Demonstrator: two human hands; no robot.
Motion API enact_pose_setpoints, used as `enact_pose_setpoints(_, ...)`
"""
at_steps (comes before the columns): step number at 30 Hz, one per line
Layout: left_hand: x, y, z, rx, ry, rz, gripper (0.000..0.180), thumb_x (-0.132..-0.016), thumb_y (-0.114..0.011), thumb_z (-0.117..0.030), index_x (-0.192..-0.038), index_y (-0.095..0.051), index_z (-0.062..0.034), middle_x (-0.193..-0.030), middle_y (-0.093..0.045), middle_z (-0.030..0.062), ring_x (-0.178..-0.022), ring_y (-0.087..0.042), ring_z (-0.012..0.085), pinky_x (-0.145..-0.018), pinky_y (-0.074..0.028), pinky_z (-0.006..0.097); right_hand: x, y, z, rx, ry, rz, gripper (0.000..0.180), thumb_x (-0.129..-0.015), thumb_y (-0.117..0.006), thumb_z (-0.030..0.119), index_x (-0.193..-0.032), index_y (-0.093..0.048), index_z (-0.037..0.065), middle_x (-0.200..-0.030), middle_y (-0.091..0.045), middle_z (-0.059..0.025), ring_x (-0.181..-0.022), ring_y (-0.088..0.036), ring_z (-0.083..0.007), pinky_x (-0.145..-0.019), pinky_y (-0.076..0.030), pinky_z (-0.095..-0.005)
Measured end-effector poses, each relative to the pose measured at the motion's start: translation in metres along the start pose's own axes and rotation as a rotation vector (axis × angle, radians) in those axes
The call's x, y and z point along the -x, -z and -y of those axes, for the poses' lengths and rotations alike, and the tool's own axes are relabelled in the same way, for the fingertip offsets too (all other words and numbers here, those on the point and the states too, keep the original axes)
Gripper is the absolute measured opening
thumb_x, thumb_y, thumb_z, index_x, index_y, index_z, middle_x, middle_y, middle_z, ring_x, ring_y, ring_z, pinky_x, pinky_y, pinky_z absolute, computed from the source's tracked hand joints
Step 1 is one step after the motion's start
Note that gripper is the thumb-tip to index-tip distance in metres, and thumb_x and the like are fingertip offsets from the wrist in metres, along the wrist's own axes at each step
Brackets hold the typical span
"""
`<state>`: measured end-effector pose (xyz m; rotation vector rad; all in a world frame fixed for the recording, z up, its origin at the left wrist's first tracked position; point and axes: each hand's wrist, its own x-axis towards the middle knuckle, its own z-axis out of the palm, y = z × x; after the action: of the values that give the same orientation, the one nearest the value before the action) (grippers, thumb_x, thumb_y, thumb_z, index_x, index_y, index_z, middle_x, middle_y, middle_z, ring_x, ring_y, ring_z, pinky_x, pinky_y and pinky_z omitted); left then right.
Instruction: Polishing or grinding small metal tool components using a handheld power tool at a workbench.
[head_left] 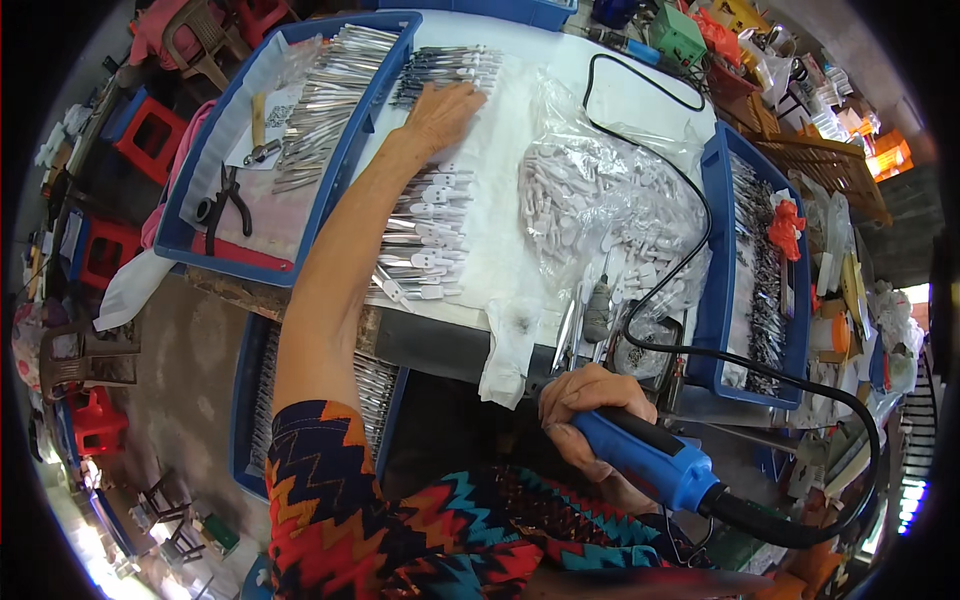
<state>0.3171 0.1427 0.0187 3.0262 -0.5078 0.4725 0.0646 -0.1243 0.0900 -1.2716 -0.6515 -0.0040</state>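
My left hand [440,115] reaches to the far side of the table, palm down on a bunch of slim metal pieces with dark ends [445,68]; its fingers look stretched out, their tips partly hidden. Under my forearm lies a row of similar metal pieces with white, holed ends [435,225]. Near the table's front edge, my right hand [590,405] wraps round a blue corded power tool [640,455], which looks like an electric screwdriver. Its front end is hidden by the hand. A black cord [710,210] loops from it across the table.
At left, a blue tray [330,215] holds metal pieces and black pliers [228,205]. A clear plastic bag [600,190] of white parts lies right of the row. Another blue tray [715,300] stands at right. A white cloth [508,350] hangs over the front edge.
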Motion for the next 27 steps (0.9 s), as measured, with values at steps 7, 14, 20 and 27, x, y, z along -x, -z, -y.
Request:
enact_pose_setpoints(7,-0.01,-0.008,0.014,0.052,-0.106,0.027,0.017,-0.072,-0.054,-0.003,-0.089,-0.052,-0.0058,-0.092,-0.053,0.0099,-0.092,-0.052,0.0282,-0.075,-0.043,0.041,-0.001,-0.002,-0.004,-0.03,0.032,-0.092,0.029,-0.06,-0.067,-0.009,-0.085,-0.053,-0.001,-0.061,-0.056,-0.0104,-0.054,-0.057,-0.0183,-0.052,-0.048,-0.0271)
enact_pose_setpoints(14,-0.001,-0.002,0.009,-0.093,-0.12,-0.214,0.02,-0.073,-0.052,-0.001,-0.091,-0.052,-0.0071,-0.093,-0.055,0.0085,-0.092,-0.051,0.028,-0.076,-0.04,0.038,0.002,0.006,-0.002,-0.069,-0.038,0.042,0.025,-0.078,-0.06,0.004,-0.099,-0.047,0.002,-0.076,-0.05,-0.01,-0.068,-0.052,-0.0203,-0.065,-0.044,-0.0354)
enact_pose_setpoints(20,0.012,0.035,0.007,0.16,-0.033,-0.612,0.026,-0.075,-0.052,0.0,-0.1,-0.05,-0.0067,-0.086,-0.06,0.0081,-0.087,-0.055,0.0255,-0.079,-0.037,0.039,0.005,0.006,-0.006,-0.041,0.076,0.007,0.03,-0.071,-0.062,-0.005,-0.097,-0.049,0.0,-0.068,-0.053,-0.0078,-0.055,-0.054,-0.0146,-0.053,-0.044,-0.0242)
enact_pose_setpoints(27,0.076,0.134,-0.061,0.4,0.071,-0.99,0.011,-0.088,-0.05,-0.011,-0.097,-0.049,-0.0048,-0.074,-0.058,0.009,-0.059,-0.053,0.021,-0.053,-0.041,0.028,0.02,0.015,-0.032,0.198,-0.064,-0.124,0.035,-0.063,-0.072,0.015,-0.09,-0.052,0.003,-0.076,-0.05,-0.0003,-0.065,-0.047,-0.008,-0.061,-0.037,-0.0201)
